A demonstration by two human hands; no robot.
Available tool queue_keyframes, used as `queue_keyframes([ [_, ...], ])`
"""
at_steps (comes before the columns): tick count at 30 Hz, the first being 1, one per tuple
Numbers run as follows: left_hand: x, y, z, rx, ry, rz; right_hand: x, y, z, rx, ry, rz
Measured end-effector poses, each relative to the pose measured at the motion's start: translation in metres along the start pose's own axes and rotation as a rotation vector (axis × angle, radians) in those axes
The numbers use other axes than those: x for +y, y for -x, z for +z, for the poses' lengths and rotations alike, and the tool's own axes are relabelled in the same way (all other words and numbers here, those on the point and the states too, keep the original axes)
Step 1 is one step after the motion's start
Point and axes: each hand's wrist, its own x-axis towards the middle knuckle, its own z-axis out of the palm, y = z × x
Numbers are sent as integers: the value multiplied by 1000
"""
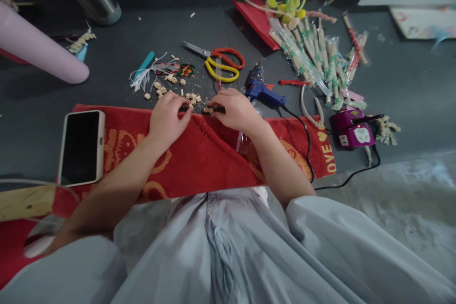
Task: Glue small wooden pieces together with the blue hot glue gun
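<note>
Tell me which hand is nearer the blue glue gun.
Right. The right hand sits just left of the glue gun; the left hand is farther left, across the black strip both pinch.

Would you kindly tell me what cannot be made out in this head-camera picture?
1. Head view: the ends of the dark strip lie under the left hand and right hand, so each grip is unclear.
2. Head view: the small wooden pieces are too small to tell their shape.
3. Head view: the pink roll is cut off by the left edge.
4. Head view: the phone has a dark screen, nothing readable.
</note>
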Motion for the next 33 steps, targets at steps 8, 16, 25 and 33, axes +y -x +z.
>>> queue_keyframes([
  [8, 3, 1, -2, 3, 13, -7, 5, 2, -10, 62, -4, 63],
  [16, 3, 1, -2, -1, 18, 3, 5, 1, -6, 45, 28, 39],
  [25, 4, 1, -4, -27, 42, 16, -4, 0, -1, -36, 58, 33],
  [33, 5, 1, -5, -44, 39, 13, -4, 0, 0, -23, 69, 37],
])
